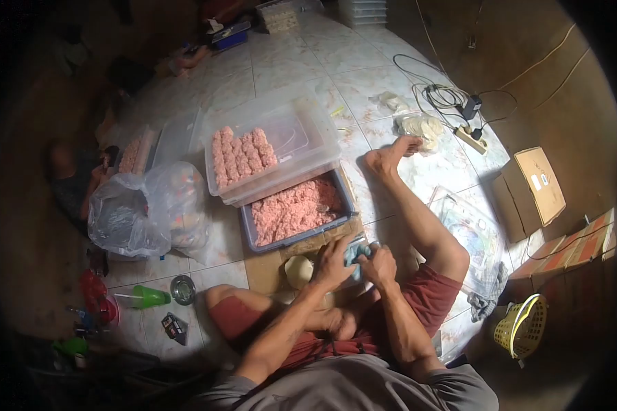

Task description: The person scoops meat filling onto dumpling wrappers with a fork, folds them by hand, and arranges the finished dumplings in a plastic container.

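My left hand [334,264] and my right hand [380,266] are close together above my lap, both closed round a light blue cloth [357,253]. Something shiny shows at the cloth's upper edge, too small to make out. Just beyond them a dark-rimmed tray [287,240] holds loose pink minced stuff [295,211]. A clear plastic box [308,147] rests partly over that tray, with rows of pink rolls [243,156] at its left side. A pale round bowl [299,272] is beside my left hand.
Left are a plastic bag [120,216], green cup [151,296] and glass ashtray [183,290]. Right are a power strip [472,139], cables, a cardboard box [538,185] and yellow basket [521,327]. Another person's arm [92,185] shows at far left.
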The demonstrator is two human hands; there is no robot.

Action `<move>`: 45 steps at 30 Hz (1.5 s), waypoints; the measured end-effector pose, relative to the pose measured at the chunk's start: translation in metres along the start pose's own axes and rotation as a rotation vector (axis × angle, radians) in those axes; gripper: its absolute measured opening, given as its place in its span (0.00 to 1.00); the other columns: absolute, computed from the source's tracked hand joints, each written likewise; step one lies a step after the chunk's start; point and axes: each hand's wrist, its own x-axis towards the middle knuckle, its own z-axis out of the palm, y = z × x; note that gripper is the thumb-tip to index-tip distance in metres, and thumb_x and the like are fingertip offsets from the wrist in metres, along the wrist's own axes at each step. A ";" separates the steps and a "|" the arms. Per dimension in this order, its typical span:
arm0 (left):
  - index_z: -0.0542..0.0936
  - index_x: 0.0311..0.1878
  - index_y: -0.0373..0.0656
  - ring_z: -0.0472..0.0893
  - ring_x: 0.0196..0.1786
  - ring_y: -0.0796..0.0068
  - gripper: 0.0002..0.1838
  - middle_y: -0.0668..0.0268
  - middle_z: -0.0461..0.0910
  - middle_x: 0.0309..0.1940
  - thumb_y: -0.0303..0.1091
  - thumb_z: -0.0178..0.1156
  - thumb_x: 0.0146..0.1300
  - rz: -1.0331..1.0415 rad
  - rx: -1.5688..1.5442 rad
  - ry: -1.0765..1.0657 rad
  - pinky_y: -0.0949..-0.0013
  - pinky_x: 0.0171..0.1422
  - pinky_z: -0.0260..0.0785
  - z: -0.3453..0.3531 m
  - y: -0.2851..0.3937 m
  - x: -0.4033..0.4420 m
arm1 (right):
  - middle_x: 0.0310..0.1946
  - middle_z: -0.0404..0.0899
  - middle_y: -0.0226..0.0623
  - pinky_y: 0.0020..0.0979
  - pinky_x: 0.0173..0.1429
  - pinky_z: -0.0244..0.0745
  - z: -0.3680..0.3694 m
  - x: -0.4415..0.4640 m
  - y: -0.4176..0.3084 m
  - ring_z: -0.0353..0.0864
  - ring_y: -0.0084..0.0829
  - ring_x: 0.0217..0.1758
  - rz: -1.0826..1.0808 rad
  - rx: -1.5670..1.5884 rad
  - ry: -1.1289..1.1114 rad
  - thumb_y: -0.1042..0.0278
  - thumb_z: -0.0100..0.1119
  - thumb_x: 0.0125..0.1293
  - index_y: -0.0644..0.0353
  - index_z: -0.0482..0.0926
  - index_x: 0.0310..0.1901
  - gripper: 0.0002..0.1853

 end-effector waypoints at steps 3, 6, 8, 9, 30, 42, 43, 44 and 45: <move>0.69 0.72 0.38 0.78 0.62 0.66 0.40 0.60 0.78 0.62 0.56 0.69 0.66 -0.283 -0.839 0.012 0.63 0.70 0.69 -0.013 -0.007 -0.001 | 0.51 0.81 0.59 0.48 0.59 0.76 -0.015 -0.004 0.000 0.82 0.57 0.53 -0.108 0.162 0.008 0.54 0.64 0.61 0.61 0.82 0.55 0.24; 0.67 0.74 0.36 0.76 0.64 0.68 0.50 0.60 0.75 0.66 0.77 0.41 0.71 -0.616 -1.411 0.024 0.61 0.72 0.67 -0.007 -0.006 -0.006 | 0.53 0.80 0.61 0.45 0.59 0.75 0.022 -0.019 -0.008 0.82 0.55 0.52 -0.332 0.521 -0.050 0.54 0.65 0.67 0.66 0.77 0.58 0.26; 0.59 0.78 0.35 0.65 0.75 0.68 0.49 0.59 0.62 0.76 0.73 0.40 0.74 -0.767 -1.298 0.103 0.60 0.80 0.55 0.022 -0.016 -0.012 | 0.51 0.80 0.61 0.48 0.57 0.75 0.043 -0.033 -0.031 0.81 0.57 0.51 -0.401 0.526 0.027 0.53 0.64 0.68 0.67 0.75 0.59 0.27; 0.54 0.80 0.35 0.59 0.77 0.69 0.48 0.60 0.56 0.78 0.71 0.39 0.76 -0.716 -1.304 0.106 0.61 0.82 0.51 0.032 -0.009 -0.018 | 0.49 0.79 0.62 0.52 0.56 0.74 0.041 -0.025 -0.043 0.80 0.60 0.51 -0.294 0.463 0.156 0.53 0.64 0.68 0.67 0.74 0.57 0.26; 0.76 0.65 0.38 0.77 0.61 0.66 0.29 0.56 0.79 0.58 0.52 0.60 0.74 -0.543 -1.567 0.170 0.61 0.66 0.72 -0.067 -0.071 -0.061 | 0.40 0.81 0.53 0.42 0.54 0.74 -0.026 0.039 0.017 0.82 0.47 0.45 -0.046 0.539 0.483 0.56 0.52 0.78 0.65 0.77 0.49 0.17; 0.80 0.60 0.39 0.80 0.57 0.60 0.24 0.55 0.81 0.56 0.43 0.69 0.67 -0.306 0.123 0.105 0.59 0.61 0.73 -0.084 -0.066 -0.080 | 0.58 0.80 0.53 0.42 0.68 0.70 0.030 0.076 0.027 0.78 0.49 0.64 -0.241 0.541 0.316 0.58 0.59 0.74 0.60 0.77 0.62 0.21; 0.79 0.63 0.40 0.77 0.65 0.53 0.27 0.50 0.77 0.63 0.43 0.69 0.65 -0.088 0.349 0.086 0.54 0.68 0.69 -0.079 -0.066 -0.079 | 0.55 0.82 0.53 0.41 0.67 0.71 0.037 0.081 0.036 0.80 0.48 0.62 -0.147 0.543 0.238 0.56 0.58 0.75 0.62 0.79 0.59 0.20; 0.79 0.66 0.43 0.68 0.72 0.47 0.29 0.49 0.70 0.70 0.43 0.69 0.63 -0.141 0.421 -0.016 0.49 0.76 0.59 -0.078 -0.059 -0.075 | 0.48 0.85 0.51 0.39 0.64 0.73 0.028 0.073 0.029 0.83 0.47 0.58 -0.084 0.500 0.189 0.53 0.56 0.76 0.63 0.84 0.54 0.20; 0.79 0.66 0.43 0.68 0.72 0.47 0.29 0.49 0.70 0.70 0.43 0.69 0.63 -0.142 0.410 0.002 0.49 0.76 0.59 -0.072 -0.063 -0.075 | 0.48 0.85 0.51 0.39 0.64 0.73 0.030 0.071 0.031 0.83 0.47 0.58 -0.101 0.486 0.189 0.53 0.56 0.76 0.63 0.84 0.54 0.20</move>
